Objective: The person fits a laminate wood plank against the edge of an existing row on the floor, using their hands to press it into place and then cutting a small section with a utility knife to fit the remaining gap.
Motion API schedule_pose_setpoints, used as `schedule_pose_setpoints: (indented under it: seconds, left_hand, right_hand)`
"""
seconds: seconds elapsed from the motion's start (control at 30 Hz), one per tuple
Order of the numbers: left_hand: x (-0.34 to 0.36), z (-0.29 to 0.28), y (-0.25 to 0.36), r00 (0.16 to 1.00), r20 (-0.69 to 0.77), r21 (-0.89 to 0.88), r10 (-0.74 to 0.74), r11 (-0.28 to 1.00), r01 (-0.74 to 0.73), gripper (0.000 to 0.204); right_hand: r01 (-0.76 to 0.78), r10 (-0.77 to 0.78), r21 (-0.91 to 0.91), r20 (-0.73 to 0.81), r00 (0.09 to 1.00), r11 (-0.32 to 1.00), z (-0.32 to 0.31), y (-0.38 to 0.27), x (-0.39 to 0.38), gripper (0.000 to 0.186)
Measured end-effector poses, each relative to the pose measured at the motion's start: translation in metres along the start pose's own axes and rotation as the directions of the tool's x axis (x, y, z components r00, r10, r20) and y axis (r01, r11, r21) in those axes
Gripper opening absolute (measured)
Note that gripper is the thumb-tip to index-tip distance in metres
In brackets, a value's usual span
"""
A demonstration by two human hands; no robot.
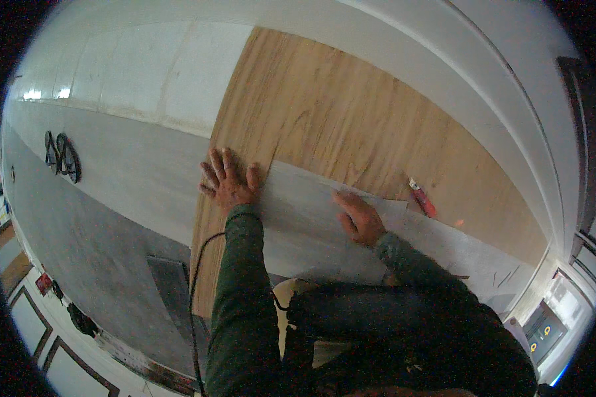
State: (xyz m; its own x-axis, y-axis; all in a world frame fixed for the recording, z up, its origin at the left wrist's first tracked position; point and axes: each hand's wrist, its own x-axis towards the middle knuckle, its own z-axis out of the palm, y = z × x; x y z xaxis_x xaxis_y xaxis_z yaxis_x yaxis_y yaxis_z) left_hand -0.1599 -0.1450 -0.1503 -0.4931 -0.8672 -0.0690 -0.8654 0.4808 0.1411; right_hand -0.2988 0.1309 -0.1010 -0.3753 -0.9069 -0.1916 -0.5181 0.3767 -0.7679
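My left hand [228,182] lies flat with fingers spread on a wood-look floor plank [210,264], near its right edge. My right hand [361,220] is over a pale grey area [304,218] beside that plank, fingers stretched toward the upper left and thumb apart. Nothing shows in its grip; whether it touches the surface, I cannot tell. Beyond both hands spreads more wood-look flooring [351,112], its near edge meeting the grey area. A red utility knife [422,198] lies on this flooring, right of my right hand.
A black cable [193,311] runs alongside my left forearm. Black sandals [62,157] stand on grey floor at the far left. A dark flat piece [169,284] lies left of the plank. A white wall [404,33] curves along the far side.
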Motion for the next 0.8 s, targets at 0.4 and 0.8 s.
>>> schedule_pose_setpoints:
  seconds: [0.4,0.8]
  left_hand:
    - [0.002,0.009,0.004,0.997,-0.079,-0.009,-0.006,1.000,0.005,0.074]
    - [0.003,0.008,-0.007,0.999,-0.051,0.073,-0.012,0.997,0.016,0.074]
  right_hand:
    - [-0.524,0.527,0.072,-0.033,0.849,0.849,0.022,0.047,-0.211,0.047]
    - [-0.852,0.795,-0.103,-0.318,0.517,0.513,0.043,0.007,-0.141,0.114]
